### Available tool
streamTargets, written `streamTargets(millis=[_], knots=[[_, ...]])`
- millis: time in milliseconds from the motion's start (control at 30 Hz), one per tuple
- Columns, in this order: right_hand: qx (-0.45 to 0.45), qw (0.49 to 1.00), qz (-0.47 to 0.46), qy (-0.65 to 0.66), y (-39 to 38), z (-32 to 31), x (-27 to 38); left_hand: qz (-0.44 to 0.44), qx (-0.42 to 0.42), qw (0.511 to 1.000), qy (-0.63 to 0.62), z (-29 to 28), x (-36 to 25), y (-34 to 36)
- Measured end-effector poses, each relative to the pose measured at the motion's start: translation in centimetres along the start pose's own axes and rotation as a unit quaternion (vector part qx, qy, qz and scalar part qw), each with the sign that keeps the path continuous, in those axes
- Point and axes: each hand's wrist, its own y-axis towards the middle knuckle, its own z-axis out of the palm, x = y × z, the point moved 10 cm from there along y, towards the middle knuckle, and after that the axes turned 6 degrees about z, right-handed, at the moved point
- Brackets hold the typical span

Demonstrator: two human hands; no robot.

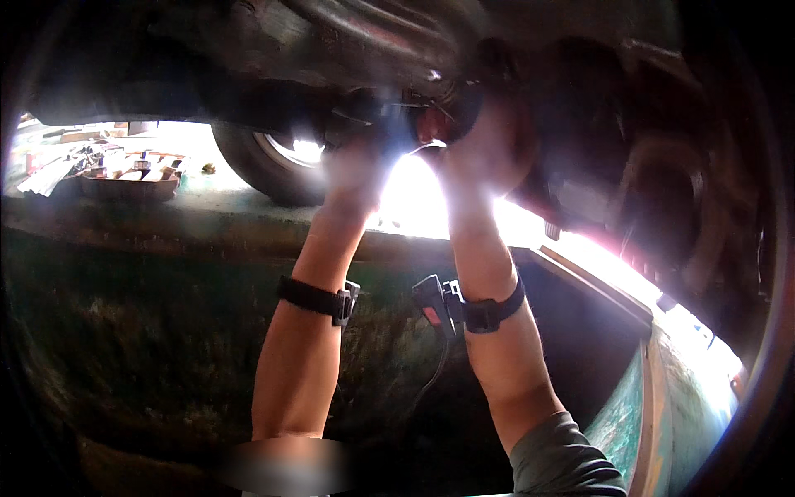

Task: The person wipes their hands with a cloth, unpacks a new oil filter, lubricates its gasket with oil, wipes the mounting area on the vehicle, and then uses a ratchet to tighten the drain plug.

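Both my arms reach up to the dark underside of a vehicle [356, 33]. My left hand [354, 170] is raised beside a dark part under the vehicle, and glare smears its fingers. To its right, my right hand [489, 157] is up against a dark rounded part [464, 108]; its fingers are also lost in blur and shadow. Between the two hands is a small reddish part [431, 124], with bright light below it. Whether either hand holds anything is hidden. Black straps circle both forearms, and a small dark device [432, 302] is on the right one.
A wheel with a dark tyre [257, 166] stands on the floor left of my hands. At the far left lies a tray [132, 186] of tools or parts. Below runs the stained green pit wall [149, 315], with a wooden-edged ledge [592, 290] on the right.
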Motion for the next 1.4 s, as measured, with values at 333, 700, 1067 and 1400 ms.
streamTargets(millis=[333,700,1067,1400], knots=[[-0.067,0.995,-0.037,0.070,0.3,-1.5,0.2,0.143,-0.071,0.985,0.067,-0.4,-1.4,-0.1],[-0.021,0.998,-0.053,-0.003,0.6,-1.5,-0.1,0.109,-0.115,0.986,0.047,-3.2,-4.6,-3.7],[0.024,0.993,-0.044,-0.106,1.5,-2.0,0.3,-0.005,-0.070,0.995,0.075,-1.4,-0.8,-2.9],[0.180,0.979,0.060,-0.076,3.2,-2.3,0.5,-0.080,0.010,0.997,-0.017,-2.9,-2.2,-3.6]])
